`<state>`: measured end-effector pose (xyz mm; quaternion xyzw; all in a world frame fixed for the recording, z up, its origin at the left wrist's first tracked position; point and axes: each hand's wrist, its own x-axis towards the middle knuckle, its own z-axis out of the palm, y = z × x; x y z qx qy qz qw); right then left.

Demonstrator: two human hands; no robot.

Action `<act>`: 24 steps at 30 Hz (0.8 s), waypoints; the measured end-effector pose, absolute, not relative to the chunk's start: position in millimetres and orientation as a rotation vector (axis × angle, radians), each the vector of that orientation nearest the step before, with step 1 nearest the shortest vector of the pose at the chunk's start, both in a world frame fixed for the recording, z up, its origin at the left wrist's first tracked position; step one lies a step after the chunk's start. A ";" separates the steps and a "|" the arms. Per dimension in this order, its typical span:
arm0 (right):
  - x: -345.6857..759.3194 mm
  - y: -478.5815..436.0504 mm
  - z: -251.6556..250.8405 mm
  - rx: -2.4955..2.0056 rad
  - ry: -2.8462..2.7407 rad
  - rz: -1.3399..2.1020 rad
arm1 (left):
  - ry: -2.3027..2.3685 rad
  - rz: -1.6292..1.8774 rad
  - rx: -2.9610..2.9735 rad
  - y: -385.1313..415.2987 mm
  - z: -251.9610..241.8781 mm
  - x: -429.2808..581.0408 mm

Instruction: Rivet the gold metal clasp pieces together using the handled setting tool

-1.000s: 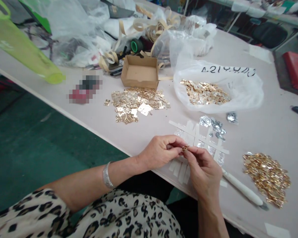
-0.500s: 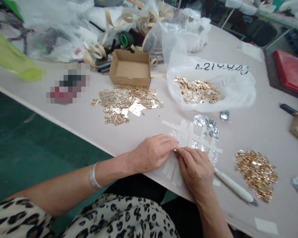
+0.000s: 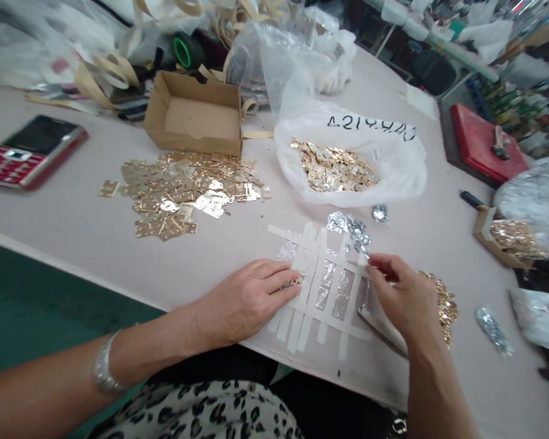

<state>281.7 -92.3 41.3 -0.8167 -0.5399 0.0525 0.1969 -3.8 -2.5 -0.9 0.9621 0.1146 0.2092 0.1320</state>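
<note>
My left hand [image 3: 251,296] rests over the left part of a grid of whitish tape strips [image 3: 308,274] with clear plastic beneath. Its bent fingertips are closed at a small metal piece [image 3: 294,281], mostly covered by the fingers. At the grid's right edge, my right hand [image 3: 405,296] has thumb and index finger brought together, beside the lower end of a pile of silver discs [image 3: 348,228]. Whatever lies in that pinch is too small to make out. Behind the right hand, gold-coloured pieces [image 3: 446,305] and a white-wrapped tool [image 3: 382,329] are partly hidden.
Flat gold plates [image 3: 165,189] lie in front of an open cardboard box [image 3: 201,116]. A white plastic bag [image 3: 402,174] holds more metal pieces. A red phone [image 3: 32,152] is at the left, a red case [image 3: 485,143] at the right, near a box of gold parts [image 3: 512,238].
My right hand has moved away from my left, rightward to the silver discs. My left hand stays at the tape grid. The view has shifted right, showing more of the bench there.
</note>
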 end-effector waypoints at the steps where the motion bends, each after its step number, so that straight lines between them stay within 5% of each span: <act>1: 289.7 -87.0 41.0 -2.307 -1.476 0.179 | 0.334 0.608 2.795 -2.5 -0.8 -3.8; 24: 299.0 -23.8 44.5 -2.229 -2.145 0.363 | 0.323 0.616 2.745 -0.4 -4.0 -2.8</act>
